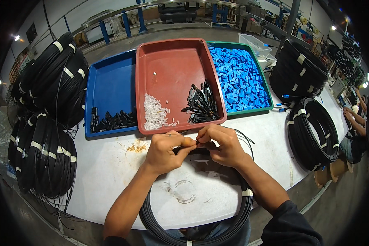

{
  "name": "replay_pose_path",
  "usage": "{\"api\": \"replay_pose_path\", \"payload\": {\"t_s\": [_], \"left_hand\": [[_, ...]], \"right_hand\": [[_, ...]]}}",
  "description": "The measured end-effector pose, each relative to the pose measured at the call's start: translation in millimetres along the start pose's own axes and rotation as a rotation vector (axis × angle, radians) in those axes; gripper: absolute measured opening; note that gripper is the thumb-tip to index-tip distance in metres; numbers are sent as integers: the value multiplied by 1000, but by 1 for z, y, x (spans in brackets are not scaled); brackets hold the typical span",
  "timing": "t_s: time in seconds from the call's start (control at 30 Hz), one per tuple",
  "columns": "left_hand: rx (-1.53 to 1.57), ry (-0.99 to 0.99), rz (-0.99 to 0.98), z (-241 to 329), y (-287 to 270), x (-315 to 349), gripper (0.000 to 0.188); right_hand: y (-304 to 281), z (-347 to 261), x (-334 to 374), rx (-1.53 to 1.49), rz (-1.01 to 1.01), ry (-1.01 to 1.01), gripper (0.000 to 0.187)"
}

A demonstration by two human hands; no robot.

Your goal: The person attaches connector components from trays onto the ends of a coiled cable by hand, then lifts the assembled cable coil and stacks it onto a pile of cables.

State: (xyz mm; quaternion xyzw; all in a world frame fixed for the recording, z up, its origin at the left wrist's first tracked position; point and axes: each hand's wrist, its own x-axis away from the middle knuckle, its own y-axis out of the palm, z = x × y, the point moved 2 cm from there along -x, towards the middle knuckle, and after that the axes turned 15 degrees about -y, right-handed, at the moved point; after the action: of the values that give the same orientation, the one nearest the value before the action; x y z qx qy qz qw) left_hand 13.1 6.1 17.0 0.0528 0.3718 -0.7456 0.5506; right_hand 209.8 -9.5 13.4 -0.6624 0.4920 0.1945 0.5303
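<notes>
The cable coil (246, 205) overhangs the counter (98, 176), probably for easy reach, while left hand (165, 152) and right hand (226, 146) pinch tightly, contents unclear.

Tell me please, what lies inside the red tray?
The red tray holds small white pieces at near left, slender black parts at near right, and one pale bit farther back. What is beneath both heaps is covered and cannot be seen.

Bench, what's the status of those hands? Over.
Bare left hand and bare right hand pinching together; item too small to identify. Round black cable coil beneath them. Rectangular red plastic tray just beyond, not blocking.
</notes>
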Motion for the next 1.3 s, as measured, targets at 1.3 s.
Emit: {"api": "replay_pose_path", "payload": {"t_s": [1.3], "left_hand": [[-130,184,-21,1,1,-1,15]], "right_hand": [[1,6,2,-106,-87,23,24]]}}
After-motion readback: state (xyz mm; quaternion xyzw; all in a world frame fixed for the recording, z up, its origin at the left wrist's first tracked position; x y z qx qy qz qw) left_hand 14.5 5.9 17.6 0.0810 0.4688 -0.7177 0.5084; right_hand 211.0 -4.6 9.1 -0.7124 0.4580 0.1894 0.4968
